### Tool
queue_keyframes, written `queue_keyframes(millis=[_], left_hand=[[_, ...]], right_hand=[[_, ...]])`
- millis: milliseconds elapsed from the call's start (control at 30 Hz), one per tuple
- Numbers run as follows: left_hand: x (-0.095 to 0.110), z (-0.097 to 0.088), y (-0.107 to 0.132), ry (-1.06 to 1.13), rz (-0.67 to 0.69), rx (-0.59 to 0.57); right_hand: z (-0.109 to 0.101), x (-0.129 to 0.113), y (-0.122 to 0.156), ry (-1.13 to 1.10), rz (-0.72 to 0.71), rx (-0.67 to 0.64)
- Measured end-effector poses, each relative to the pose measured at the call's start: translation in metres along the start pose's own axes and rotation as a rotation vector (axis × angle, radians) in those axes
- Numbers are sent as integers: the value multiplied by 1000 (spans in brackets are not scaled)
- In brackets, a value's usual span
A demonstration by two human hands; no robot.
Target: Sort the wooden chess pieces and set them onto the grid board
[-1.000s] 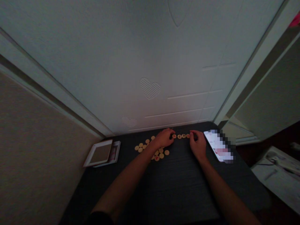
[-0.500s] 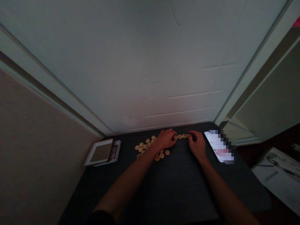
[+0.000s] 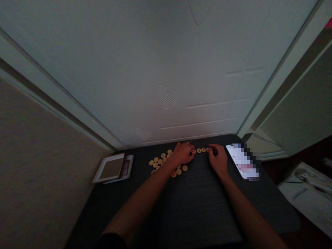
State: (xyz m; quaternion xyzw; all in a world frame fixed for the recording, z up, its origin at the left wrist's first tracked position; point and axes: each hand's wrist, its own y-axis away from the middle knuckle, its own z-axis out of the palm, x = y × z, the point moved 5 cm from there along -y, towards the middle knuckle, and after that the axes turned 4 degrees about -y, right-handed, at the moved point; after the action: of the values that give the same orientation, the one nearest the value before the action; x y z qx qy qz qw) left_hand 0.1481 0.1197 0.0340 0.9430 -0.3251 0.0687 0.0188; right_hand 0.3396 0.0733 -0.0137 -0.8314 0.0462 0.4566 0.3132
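On the dark table, we are resting our left hand and right hand at opposite ends of the row of discs, seemingly to steady it. Our narrowed fingers are flanking both end discs; whether they are pinching, we cannot tell.

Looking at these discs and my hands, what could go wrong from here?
Your left forearm passes over loose discs, so it might scatter them. Your left hand and right hand flank the short disc row; a nudge could skew it. The phone beside your right hand might get bumped.
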Motion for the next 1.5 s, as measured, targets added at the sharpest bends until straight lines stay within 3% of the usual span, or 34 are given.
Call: queue_keyframes(millis=[400, 633, 800, 1000, 1500], left_hand=[[-2, -3, 2, 3, -38, 55], [-64, -32, 35, 127, -77, 84], [-93, -36, 74, 143, -101, -33], [-91, -25, 96, 96, -68, -114], [-88, -21, 83, 81, -54, -178]], right_hand=[[-2, -3, 1, -10, -1, 10], [-2, -3, 0, -14, -8, 4], [-2, -3, 1, -1, -16, 4], [-2, -5, 3, 18, -42, 19], [-3, -6, 4, 9, -19, 9]])
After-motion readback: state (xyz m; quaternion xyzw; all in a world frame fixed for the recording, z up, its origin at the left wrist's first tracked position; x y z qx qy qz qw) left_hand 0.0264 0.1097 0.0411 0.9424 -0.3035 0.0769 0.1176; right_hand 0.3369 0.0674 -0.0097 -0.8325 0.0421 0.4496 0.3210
